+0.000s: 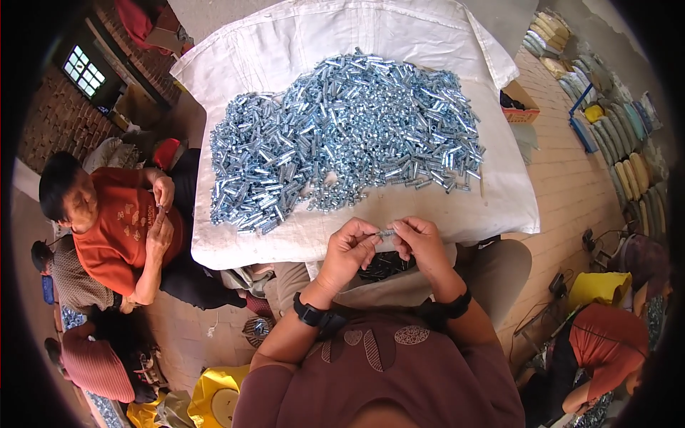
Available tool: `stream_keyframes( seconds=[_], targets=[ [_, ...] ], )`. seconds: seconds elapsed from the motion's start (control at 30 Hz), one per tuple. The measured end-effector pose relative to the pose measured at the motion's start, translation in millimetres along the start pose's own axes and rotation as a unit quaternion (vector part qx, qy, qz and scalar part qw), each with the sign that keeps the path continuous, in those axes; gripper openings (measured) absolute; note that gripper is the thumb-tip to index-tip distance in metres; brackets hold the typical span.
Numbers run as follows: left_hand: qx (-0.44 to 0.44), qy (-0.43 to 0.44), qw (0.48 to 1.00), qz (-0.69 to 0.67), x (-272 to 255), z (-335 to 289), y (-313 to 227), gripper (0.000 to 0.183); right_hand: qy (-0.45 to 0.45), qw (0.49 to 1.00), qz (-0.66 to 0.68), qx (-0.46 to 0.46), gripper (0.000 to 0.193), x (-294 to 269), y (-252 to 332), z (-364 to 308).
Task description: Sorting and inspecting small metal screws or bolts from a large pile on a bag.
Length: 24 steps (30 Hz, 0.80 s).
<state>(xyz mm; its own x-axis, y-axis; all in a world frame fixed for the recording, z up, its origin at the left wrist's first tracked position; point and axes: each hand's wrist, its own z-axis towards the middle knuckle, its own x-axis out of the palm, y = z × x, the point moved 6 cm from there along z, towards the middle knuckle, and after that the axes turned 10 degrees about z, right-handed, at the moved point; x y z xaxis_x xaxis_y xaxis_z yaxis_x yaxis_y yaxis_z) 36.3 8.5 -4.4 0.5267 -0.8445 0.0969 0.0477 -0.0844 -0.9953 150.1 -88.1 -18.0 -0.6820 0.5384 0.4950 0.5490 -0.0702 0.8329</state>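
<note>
Centrally, two bare hands are meeting over the near edge of a spread white cloth (499, 207). The left hand (352, 244) and the right hand (419, 240) are pinching opposite ends of a small metal fastener (385, 232), keeping it roughly level between thumbs and fingers. Just beyond, a broad heap of shiny, silvery-blue metal sleeves (342, 128) is covering the middle of the cloth. Dark straps (312, 312) are circling both wrists. Below the hands, dark slender pieces (386, 267) are lying at the lap, too small to identify. On the left, a co-worker in an orange-red shirt (121, 228) is holding something small in both hands. Near right, a person in a red top (610, 339) is bending forward. Far right, filled sacks (622, 128) are lying in rows.
</note>
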Motion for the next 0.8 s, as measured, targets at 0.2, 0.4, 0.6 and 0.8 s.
stream_keyframes(
  seconds=[0.2,0.4,0.6,0.8],
  targets=[
    [-0.123,0.115,0.971,-0.173,6,-2,5,0.011,0.071,0.994,0.032,0.083,0.021,2,-10,-3],
    [-0.086,0.126,0.964,-0.218,5,4,22,0.013,0.090,0.990,0.076,0.078,0.019,9,-15,1],
    [-0.129,0.183,0.961,-0.161,-3,15,13,0.012,0.138,0.962,-0.226,0.061,0.020,-3,-1,21],
    [0.152,-0.076,0.815,0.554,-19,67,-21,0.019,-0.047,0.681,-0.589,-0.433,0.018,13,65,66]
  ],
)
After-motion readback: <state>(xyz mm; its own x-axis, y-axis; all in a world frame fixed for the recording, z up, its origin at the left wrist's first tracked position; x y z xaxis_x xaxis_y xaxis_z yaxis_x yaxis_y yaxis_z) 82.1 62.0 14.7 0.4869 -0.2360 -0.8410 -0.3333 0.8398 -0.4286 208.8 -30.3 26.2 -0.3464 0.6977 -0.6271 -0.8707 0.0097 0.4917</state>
